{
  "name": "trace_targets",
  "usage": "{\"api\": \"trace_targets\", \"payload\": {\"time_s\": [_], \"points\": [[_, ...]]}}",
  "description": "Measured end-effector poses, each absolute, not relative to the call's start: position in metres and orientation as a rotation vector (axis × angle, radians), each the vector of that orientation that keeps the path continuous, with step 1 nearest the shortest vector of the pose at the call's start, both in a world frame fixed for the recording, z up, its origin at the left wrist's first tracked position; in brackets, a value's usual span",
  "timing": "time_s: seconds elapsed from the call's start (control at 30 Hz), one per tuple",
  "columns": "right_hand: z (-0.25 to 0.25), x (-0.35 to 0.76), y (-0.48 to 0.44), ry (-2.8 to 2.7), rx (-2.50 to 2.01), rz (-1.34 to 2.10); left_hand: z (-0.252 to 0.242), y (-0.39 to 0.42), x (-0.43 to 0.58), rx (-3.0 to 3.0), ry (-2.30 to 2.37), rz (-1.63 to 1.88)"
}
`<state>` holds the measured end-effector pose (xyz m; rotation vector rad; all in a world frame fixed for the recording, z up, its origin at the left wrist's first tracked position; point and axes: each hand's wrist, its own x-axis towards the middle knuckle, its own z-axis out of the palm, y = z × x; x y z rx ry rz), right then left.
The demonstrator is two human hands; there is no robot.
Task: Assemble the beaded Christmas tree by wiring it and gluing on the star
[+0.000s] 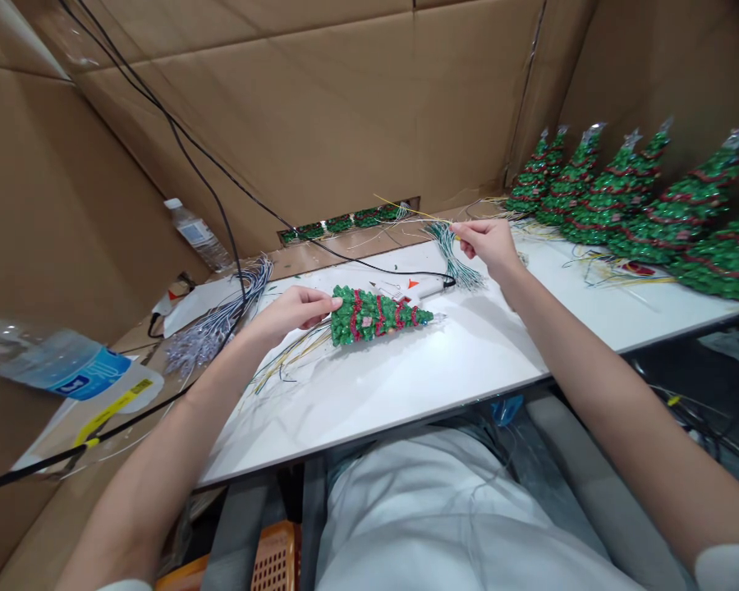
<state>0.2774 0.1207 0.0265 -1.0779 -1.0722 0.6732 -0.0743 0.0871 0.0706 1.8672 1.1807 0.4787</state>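
My left hand [296, 313] grips the wide base end of a small green Christmas tree [373, 320] with red garland. The tree is on its side over the white board, its clear star tip to the right. Yellow, white and dark wires [289, 357] trail from its base. Thumb and fingers of my right hand [486, 245] are pinched on a thin yellow wire [415, 213], raised near a bundle of green and white wires [459, 258]. Behind the tree lies what looks like a white glue gun [428, 288] with a black cord.
Several finished-looking trees [616, 193] stand on the right. At the left are a bundle of white wires with clear ends [206, 341], a small bottle [198, 234] and a large bottle [67, 365]. A black cable [209, 160] crosses the white board [320, 410]. Cardboard walls [345, 115] enclose it.
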Motion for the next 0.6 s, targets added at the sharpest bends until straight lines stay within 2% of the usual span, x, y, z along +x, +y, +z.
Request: {"api": "trace_targets", "payload": {"time_s": [0.47,0.6], "points": [[0.027,0.277,0.121,-1.095,-1.088,0.669,0.068,0.086,-0.072,1.973,1.263,0.570],[0.026,0.277,0.121,-1.099,-1.087,0.666,0.070,0.079,-0.067,2.104,1.379,0.717]]}}
